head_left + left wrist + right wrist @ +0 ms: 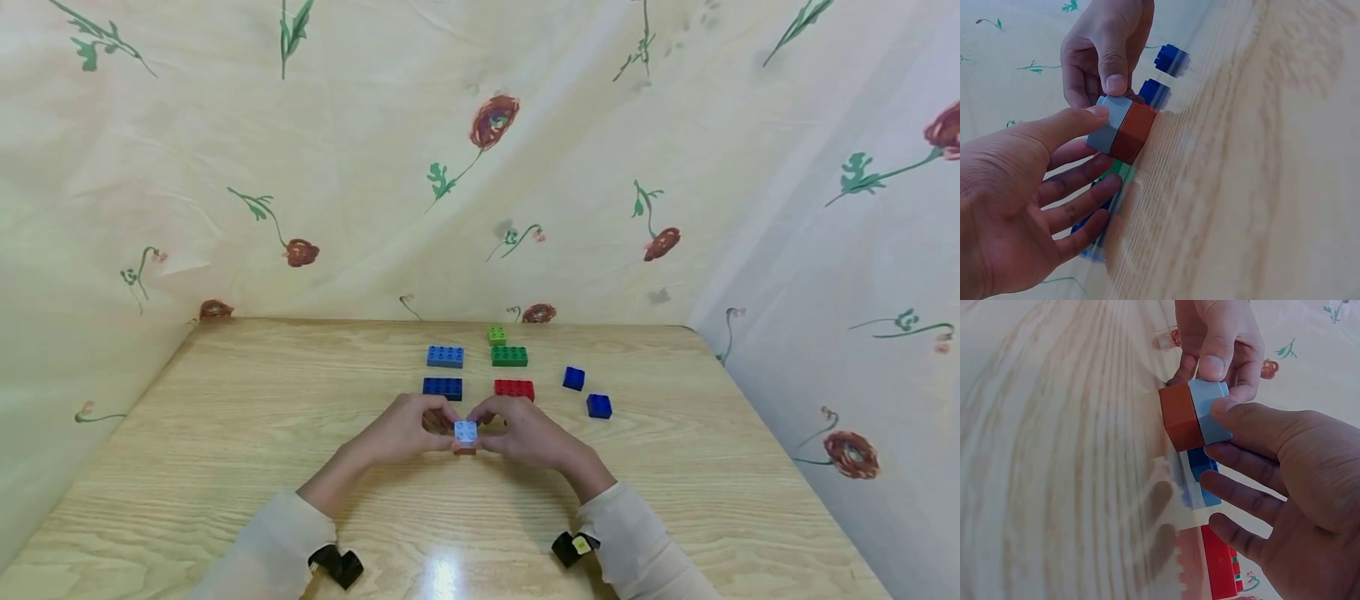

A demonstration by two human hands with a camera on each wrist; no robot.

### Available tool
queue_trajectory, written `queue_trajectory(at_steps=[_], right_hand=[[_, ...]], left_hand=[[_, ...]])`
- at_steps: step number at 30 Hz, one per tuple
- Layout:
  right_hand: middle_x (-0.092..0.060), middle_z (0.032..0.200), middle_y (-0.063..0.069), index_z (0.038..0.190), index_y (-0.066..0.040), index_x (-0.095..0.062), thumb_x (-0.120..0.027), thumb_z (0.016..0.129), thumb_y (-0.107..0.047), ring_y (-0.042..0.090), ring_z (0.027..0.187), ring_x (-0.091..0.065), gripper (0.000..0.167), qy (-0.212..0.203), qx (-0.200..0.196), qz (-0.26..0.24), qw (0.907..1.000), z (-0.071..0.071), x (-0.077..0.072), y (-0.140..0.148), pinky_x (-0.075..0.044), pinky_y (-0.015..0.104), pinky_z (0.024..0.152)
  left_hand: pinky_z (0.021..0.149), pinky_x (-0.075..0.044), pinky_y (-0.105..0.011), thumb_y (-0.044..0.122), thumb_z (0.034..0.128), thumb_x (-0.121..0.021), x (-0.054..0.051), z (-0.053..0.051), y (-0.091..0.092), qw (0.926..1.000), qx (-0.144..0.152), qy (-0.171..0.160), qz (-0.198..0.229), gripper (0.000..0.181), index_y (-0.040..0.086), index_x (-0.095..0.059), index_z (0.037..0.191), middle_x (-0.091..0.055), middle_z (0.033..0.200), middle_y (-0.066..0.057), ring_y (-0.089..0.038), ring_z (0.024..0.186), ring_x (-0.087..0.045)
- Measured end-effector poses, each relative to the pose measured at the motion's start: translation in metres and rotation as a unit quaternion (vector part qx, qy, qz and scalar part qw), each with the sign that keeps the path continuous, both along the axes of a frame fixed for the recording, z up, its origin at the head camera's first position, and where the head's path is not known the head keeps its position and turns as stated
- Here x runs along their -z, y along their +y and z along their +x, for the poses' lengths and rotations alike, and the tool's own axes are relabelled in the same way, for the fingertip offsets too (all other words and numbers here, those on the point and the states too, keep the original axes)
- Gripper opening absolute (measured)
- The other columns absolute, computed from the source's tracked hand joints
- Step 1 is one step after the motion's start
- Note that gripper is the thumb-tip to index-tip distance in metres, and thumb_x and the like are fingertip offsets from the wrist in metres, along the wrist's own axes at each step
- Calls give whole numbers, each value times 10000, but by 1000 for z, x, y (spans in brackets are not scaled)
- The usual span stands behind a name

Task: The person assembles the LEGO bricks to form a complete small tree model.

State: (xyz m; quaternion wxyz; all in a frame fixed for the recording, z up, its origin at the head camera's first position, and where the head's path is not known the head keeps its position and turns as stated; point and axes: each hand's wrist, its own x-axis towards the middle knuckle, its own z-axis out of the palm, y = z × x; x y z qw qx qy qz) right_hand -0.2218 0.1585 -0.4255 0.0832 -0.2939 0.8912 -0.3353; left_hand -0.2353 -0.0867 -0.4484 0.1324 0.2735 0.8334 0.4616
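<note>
A light blue brick [465, 430] sits on top of an orange-brown brick [465, 451] at the middle of the table. From its left side my left hand [411, 429] pinches the light blue brick between thumb and fingers; my right hand [525, 433] pinches it from the right. In the left wrist view the light blue brick [1109, 125] and the orange-brown brick [1132, 132] are pressed flush together. The right wrist view shows the orange-brown brick [1179, 417] resting on the tabletop, with the lower fingers of both hands spread.
Behind the hands lie a dark blue brick [442, 388], a red brick [514, 388], a blue brick [446, 357], a green brick [509, 357] and a lime brick [497, 336]. Two small blue bricks [573, 378] [599, 406] lie to the right. A flowered cloth [360, 167] hangs behind the table.
</note>
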Motion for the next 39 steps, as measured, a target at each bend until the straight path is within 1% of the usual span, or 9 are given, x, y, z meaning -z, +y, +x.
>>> queue_trajectory(at_steps=[6, 14, 18, 21, 26, 31, 33, 39], right_hand=[[-724, 1137, -38, 1175, -162, -735, -768, 941, -188, 180, 1059, -642, 238, -1, 35, 56, 10000, 1, 2, -1, -565, 433, 935], [-730, 1130, -63, 1185, -178, -744, -786, 927, -211, 174, 1050, -652, 264, 160, 35, 189, 9997, 1, 1, 0, -576, 416, 936], [-730, 1138, -54, 1197, -179, -742, -789, 925, -223, 179, 1060, -648, 279, 105, 93, 224, 9996, 2, -4, 3, -570, 425, 937], [-730, 1158, -16, 1216, -151, -732, -781, 931, -218, 192, 1075, -646, 297, 85, 154, 247, 9995, 2, -9, 8, -565, 451, 948], [-733, 1188, 27, 1233, -126, -722, -772, 938, -218, 236, 1100, -653, 313, 196, 281, 346, 9988, -1, -16, 21, -565, 492, 965], [-734, 1205, 57, 1241, -116, -719, -760, 948, -211, 283, 1113, -651, 310, 210, 529, 309, 9979, -3, -22, 38, -553, 525, 967], [-739, 1200, 61, 1240, -105, -717, -759, 948, -197, 287, 1115, -657, 310, 269, 602, 273, 9975, -4, -24, 46, -550, 507, 951], [-750, 1180, 63, 1224, -88, -720, -758, 943, -176, 294, 1100, -672, 297, 630, 764, 210, 9949, -9, -24, 74, -537, 403, 881]], left_hand=[[780, -584, -247, 233, 900, -819, 2, 1, -1, 10000, 5, -64, 29, 212, 159, -721, 1073, -741, 1003, 12, -114, 894, -691], [773, -583, -251, 227, 895, -824, 1, 0, -1, 10000, -20, -37, -40, 207, 177, -721, 1067, -731, 995, 25, -119, 886, -685], [766, -579, -252, 228, 891, -828, 1, -1, 0, 10000, -15, -36, -50, 215, 163, -719, 1064, -733, 997, 17, -116, 879, -685], [758, -576, -254, 230, 891, -827, 1, 0, 0, 10000, 0, -40, -28, 223, 147, -717, 1067, -737, 1000, 3, -113, 874, -684], [754, -575, -250, 230, 892, -826, 1, 0, 0, 10000, -26, -80, -24, 229, 142, -713, 1070, -741, 1004, -3, -109, 875, -687], [764, -578, -250, 229, 888, -830, 0, 0, 0, 9999, -59, -91, -54, 229, 152, -711, 1069, -738, 1004, 12, -109, 880, -686], [768, -577, -250, 230, 886, -832, -1, 1, 0, 9999, -73, -112, -74, 230, 159, -713, 1069, -736, 1003, 20, -110, 883, -684], [763, -574, -250, 234, 882, -836, -1, 1, 1, 9999, -71, -112, -93, 241, 150, -712, 1071, -732, 1006, 17, -113, 883, -676]])
